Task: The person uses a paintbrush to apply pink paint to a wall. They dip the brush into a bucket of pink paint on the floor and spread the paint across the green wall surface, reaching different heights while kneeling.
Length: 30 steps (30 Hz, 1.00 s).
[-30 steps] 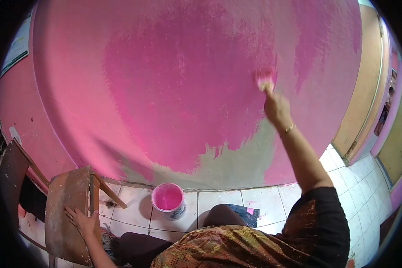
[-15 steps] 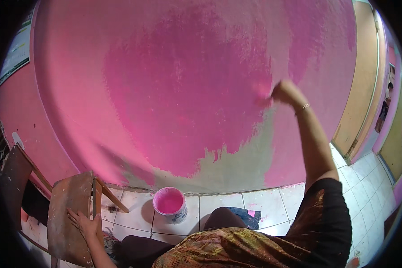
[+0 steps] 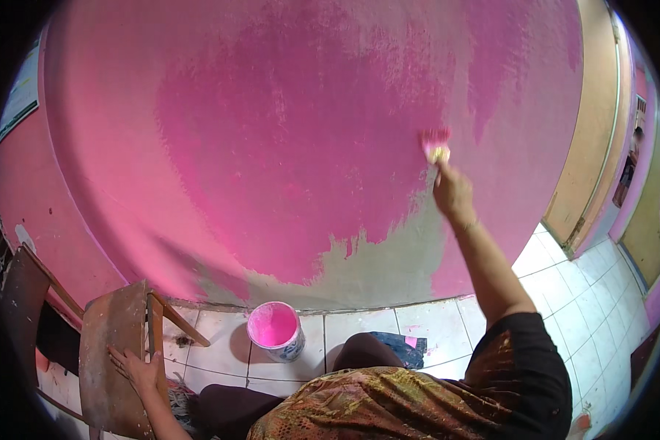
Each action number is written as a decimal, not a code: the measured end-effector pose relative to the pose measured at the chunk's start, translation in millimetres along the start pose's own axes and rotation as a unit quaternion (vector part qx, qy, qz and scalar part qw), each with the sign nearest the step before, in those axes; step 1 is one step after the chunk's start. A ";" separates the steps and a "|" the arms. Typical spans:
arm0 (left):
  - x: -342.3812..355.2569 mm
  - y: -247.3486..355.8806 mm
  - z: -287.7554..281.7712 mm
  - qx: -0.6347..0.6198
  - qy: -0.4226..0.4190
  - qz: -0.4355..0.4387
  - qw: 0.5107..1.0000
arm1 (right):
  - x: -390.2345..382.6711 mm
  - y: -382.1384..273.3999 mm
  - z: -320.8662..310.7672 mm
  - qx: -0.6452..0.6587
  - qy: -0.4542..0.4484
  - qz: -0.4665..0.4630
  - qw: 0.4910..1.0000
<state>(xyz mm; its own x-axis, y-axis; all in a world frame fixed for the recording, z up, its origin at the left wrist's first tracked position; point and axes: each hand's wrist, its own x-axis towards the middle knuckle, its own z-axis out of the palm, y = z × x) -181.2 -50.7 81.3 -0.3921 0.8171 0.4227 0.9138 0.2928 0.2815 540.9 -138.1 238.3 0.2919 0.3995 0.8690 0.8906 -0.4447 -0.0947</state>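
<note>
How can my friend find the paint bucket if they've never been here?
Find the big pink wall and follow it down to the white floor tiles. The bucket stands there, right of the brown wooden furniture. Unlike the dark blue item further right, it is round, with bright pink inside its open top.

in our right hand [image 3: 455, 195] we hold a brush [image 3: 438, 152] at the patchy pink wall [image 3: 293, 147], our left hand [image 3: 139, 372] on a wooden chair [image 3: 111, 326] near a paint bucket [image 3: 287, 350].

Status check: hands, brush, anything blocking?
Right hand gripping brush, bristles up at wall. Left hand resting on wooden seat. Nothing seen blocking the brush.
</note>
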 end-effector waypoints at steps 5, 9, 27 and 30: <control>-2.3 4.1 -7.6 -0.001 -0.007 0.000 1.000 | -134.0 17.5 29.1 0.002 -0.300 0.077 0.951; -3.6 13.1 -16.3 -0.001 -0.033 -0.014 0.999 | -147.1 40.7 38.2 -0.033 -0.427 0.032 0.903; 2.3 -3.2 -0.4 0.027 -0.006 -0.017 0.999 | 202.3 -94.7 -115.2 0.033 -0.001 0.076 0.997; 1.6 6.2 -1.7 0.008 -0.006 -0.008 1.000 | 157.1 -86.6 -59.7 -0.013 -0.008 -0.020 1.000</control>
<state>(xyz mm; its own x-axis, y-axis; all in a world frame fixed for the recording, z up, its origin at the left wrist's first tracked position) -176.3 -48.4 85.3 -0.4047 0.8187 0.4073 0.9094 0.3133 0.2737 488.8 -84.7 412.0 0.2611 0.4303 0.8641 0.8925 -0.4487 -0.0462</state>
